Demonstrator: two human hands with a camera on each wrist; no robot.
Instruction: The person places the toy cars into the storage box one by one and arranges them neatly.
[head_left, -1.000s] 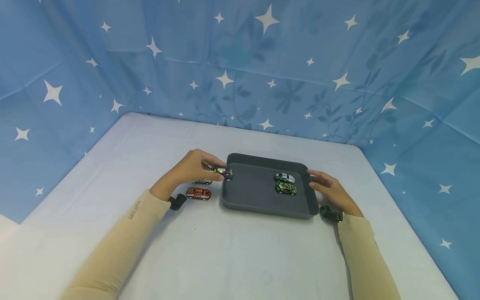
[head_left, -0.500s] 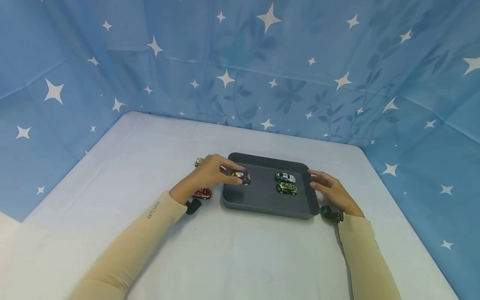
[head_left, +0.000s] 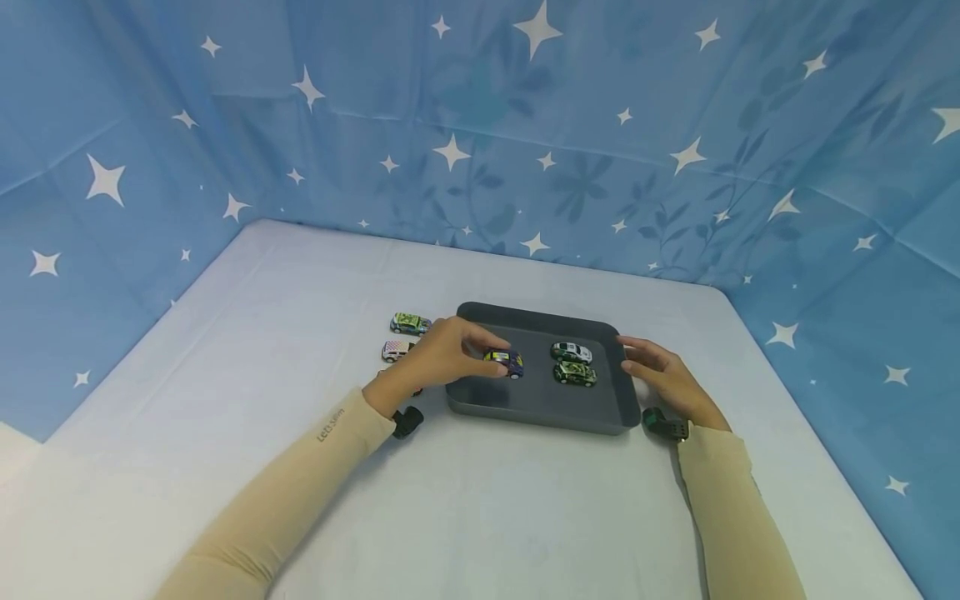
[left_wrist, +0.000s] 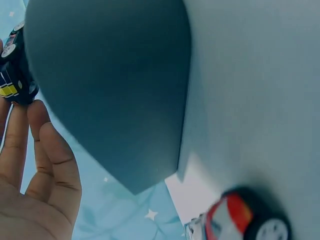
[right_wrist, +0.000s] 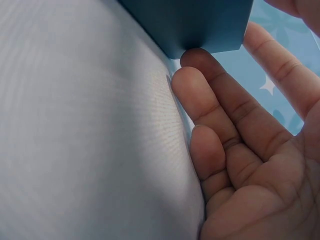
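Observation:
A dark blue toy car (head_left: 504,361) with yellow marks is pinched between the thumb and fingers of my left hand (head_left: 447,353), over the left half of the grey tray (head_left: 517,407). In the left wrist view the same toy car (left_wrist: 16,75) shows at the fingertips, beyond the tray wall (left_wrist: 115,95). Side by side in the tray's right half sit a white and green toy car (head_left: 572,352) and a camouflage toy car (head_left: 575,373). My right hand (head_left: 670,385) rests at the tray's right wall; in the right wrist view its relaxed fingers (right_wrist: 195,90) lie along the outside.
Left of the tray, a green toy car (head_left: 409,323) and a white toy car (head_left: 397,350) stand on the white table (head_left: 525,517). A red toy car (left_wrist: 232,220) is mostly hidden under my left wrist in the head view. A blue star-patterned curtain (head_left: 360,108) surrounds the table.
My left hand has carried the dark blue toy car rightward, from the tray's left rim to over its floor. The right hand has stayed at the right wall.

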